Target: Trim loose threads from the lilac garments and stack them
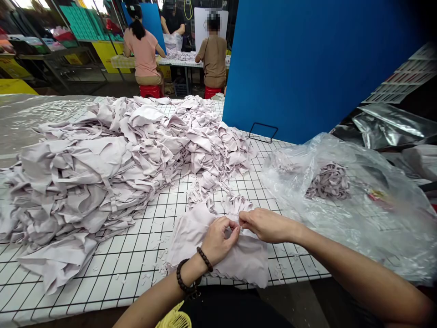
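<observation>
A pale lilac fabric piece (239,264) lies spread on the grid-patterned tablecloth in front of me. Over its upper part my left hand (220,241) is closed in a pinch, thumb against forefinger. My right hand (264,224) meets it there, its fingers also pinched together. Between the fingertips is a small bit of the pale material, too small to tell whether it is an edge or a strap. Just beyond the hands lie bunched lilac strips (208,189), which lead back to a large heap of the same fabric pieces (112,168).
A clear plastic bag (358,228) with a bundle of lilac strips (329,181) lies to the right. Behind it stands a tall blue board (293,68) beside a black wire stand (262,133). Small scraps dot the tablecloth (136,259). Several people work at a far table (187,62).
</observation>
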### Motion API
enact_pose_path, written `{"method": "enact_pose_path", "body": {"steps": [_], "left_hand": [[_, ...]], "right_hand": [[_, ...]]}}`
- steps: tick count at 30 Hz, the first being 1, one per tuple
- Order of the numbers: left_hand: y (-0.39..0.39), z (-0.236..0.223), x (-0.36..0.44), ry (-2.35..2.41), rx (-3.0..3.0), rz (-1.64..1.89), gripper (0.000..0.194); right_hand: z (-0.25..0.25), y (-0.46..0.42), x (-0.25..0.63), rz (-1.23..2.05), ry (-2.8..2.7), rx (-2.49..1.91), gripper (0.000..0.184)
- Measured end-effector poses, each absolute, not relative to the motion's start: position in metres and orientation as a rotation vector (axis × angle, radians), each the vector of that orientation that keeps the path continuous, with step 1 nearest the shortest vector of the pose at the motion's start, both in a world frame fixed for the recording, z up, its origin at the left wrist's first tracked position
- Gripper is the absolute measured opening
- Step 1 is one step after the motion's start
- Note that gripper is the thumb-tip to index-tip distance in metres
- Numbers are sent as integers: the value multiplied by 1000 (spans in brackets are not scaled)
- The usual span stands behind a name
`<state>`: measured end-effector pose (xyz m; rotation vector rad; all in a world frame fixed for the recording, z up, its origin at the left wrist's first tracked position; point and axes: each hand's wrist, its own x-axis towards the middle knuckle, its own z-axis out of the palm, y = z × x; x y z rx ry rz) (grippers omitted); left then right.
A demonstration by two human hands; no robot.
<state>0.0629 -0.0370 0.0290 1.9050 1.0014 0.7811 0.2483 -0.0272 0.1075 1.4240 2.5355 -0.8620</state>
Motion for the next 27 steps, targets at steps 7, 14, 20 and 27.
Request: {"method": "enact_pose_path", "body": {"steps": [7, 14, 20, 27], "left_hand": [[-35, 30, 64, 1021, 1997, 779, 17], [-43, 24, 57, 1092, 2272, 616, 23], [-44, 15, 57, 1116, 2273, 574, 19], [-43, 11, 57, 1110, 2233, 584, 18]], "right_hand": [[107, -15, 258, -1328, 2489, 1448, 21], [96, -25, 251, -1384, 2431, 1655, 22], [81, -45, 241, -1022, 2504, 1795, 22], [70, -54, 236, -838, 2571, 1755, 21]]}}
